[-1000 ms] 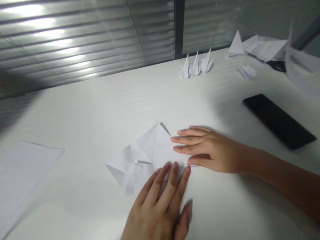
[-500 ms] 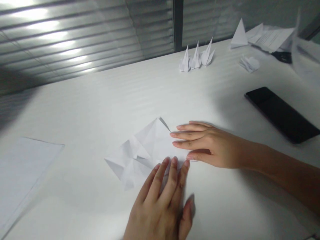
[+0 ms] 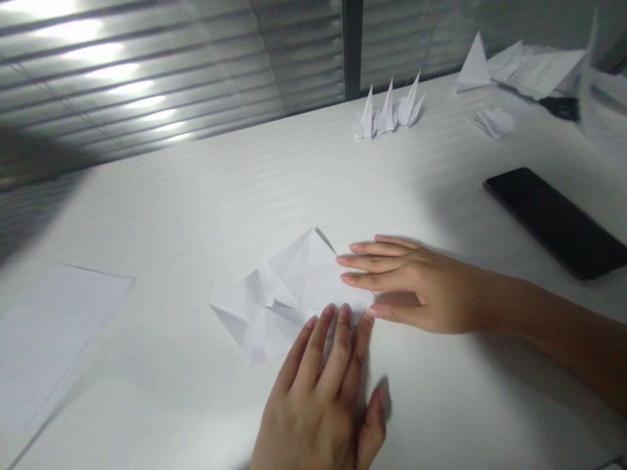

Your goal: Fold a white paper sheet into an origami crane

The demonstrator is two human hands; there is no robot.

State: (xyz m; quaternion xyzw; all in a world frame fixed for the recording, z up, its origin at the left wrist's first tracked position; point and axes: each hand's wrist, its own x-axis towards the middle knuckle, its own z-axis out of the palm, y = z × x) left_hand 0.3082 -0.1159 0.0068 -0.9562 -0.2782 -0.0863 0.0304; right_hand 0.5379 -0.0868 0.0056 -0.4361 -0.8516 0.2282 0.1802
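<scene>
A white sheet of paper, creased and partly folded, lies on the white table between my hands. My left hand rests open on its near edge, fingers stretched out and flat, thumb apart on the table side. From the right, my right hand lies open across the paper's right end, with its fingers spread and pointing left. The thumb of my right hand touches or nearly touches the left hand's fingertips. Part of the paper's near and right edges is hidden under my fingers.
Flat white sheets lie at the left. A black phone is on the right. Three pointed folded paper figures stand at the back, with a crumpled paper piece, a paper triangle and more papers farther right. Window blinds border the table's far side.
The whole view has shifted slightly, so everything appears a little farther right. Both hands stay flat on the paper, with the right thumb a little closer to the left fingertips.
</scene>
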